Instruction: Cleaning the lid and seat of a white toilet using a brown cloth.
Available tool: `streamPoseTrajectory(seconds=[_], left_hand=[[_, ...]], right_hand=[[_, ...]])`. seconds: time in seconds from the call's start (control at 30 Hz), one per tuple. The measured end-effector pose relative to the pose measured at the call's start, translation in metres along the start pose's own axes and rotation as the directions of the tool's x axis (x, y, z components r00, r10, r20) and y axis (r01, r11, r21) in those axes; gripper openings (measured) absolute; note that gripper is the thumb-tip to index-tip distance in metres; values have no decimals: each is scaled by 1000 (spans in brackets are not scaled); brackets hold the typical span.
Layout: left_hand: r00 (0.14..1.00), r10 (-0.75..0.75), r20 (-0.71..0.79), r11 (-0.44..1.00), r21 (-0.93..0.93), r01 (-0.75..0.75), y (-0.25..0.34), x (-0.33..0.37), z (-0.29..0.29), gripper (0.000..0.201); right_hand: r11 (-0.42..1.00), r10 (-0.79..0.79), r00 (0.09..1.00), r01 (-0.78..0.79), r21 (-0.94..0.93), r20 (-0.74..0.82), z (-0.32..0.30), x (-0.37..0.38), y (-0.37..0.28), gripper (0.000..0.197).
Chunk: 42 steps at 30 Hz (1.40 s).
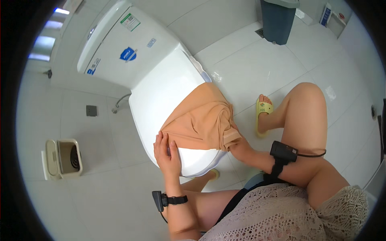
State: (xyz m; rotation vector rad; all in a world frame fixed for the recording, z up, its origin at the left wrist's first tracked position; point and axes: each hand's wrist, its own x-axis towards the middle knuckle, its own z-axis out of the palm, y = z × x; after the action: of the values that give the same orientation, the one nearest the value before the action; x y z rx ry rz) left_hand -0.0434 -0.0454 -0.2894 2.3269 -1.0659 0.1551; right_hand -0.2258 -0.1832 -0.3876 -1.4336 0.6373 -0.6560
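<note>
A piece of orange-tan cloth (197, 120) lies across the closed white toilet lid (157, 96). It looks like a garment, but its kind is unclear. My left hand (167, 156) rests at the cloth's near left corner, fingers stretched out, partly on the fabric and partly on the lid. On the other side, my right hand goes in under the bunched, rolled edge of the cloth. Only the wrist (243, 150) shows there; the fingers are covered. Creases spread across the middle of the cloth, and the folds are thickest around my right wrist.
The toilet tank (132, 44) stands behind the lid, with a wavy pale-purple edge (207, 76) along the lid's side. An open beige bin (70, 158) is at the left. A grey bin (277, 22) stands at the far right. My yellow slipper (263, 116) is on the tiles.
</note>
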Motion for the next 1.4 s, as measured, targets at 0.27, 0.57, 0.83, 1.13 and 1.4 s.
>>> streamPoseTrajectory(seconds=[0.27,0.57,0.83,1.13,1.4], left_hand=[[999,-33,-32,992,-126,28,-8,0,3,32],[1000,-10,-3,999,51,10,-4,1,-2,39],[1000,-18,15,999,50,17,-5,1,-5,37],[1000,25,-17,998,54,-24,1,4,-2,34],[995,-23,-98,992,-123,11,-16,-6,3,27]], right_hand=[[1000,9,999,-10,-24,-40,-3,125,-23,67],[608,-93,992,124,-784,85,41,260,-74,72],[830,-57,987,130,-543,150,47,341,-63,71],[889,-161,972,217,-403,169,25,282,-37,76],[225,-192,890,450,-864,413,45,94,-95,86]])
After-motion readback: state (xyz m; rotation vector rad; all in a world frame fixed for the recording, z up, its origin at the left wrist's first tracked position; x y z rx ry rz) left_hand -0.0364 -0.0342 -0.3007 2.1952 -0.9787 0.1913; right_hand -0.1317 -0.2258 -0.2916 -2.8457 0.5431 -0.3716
